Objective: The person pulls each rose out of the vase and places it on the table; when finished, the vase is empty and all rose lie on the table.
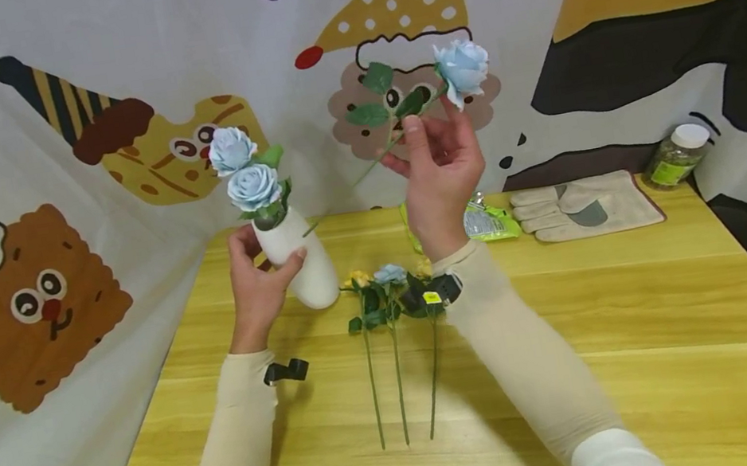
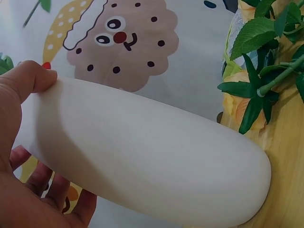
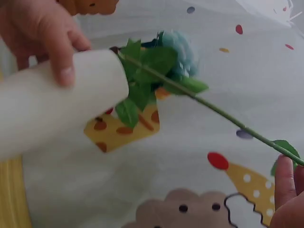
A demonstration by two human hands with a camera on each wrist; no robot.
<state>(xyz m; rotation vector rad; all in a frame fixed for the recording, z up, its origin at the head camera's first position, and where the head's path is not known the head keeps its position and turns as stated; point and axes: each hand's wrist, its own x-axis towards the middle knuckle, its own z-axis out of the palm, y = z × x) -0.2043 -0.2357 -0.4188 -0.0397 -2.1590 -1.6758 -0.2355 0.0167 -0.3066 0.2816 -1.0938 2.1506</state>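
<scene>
My left hand (image 1: 257, 292) grips a white vase (image 1: 312, 270) near its neck, fingers and thumb around its sides. The vase leans toward the left, its base at the table. Two light-blue roses (image 1: 254, 187) with green leaves stand in its mouth. Up to the right, my right hand (image 1: 442, 182) pinches the green stem of another blue rose (image 1: 465, 70), bloom pointing away from the vase. That stem (image 3: 223, 114) slants down to the vase; in the right wrist view its end overlaps the leaves at the mouth, and I cannot tell whether it touches.
Several roses, a blue one (image 1: 390, 274) and yellow ones (image 1: 356, 278), lie on the wooden table (image 1: 546, 368) with stems toward me. Behind are a green packet (image 1: 494, 223), pale work gloves (image 1: 587, 207) and a white-lidded jar (image 1: 677, 157). A printed cloth (image 1: 157, 48) hangs behind.
</scene>
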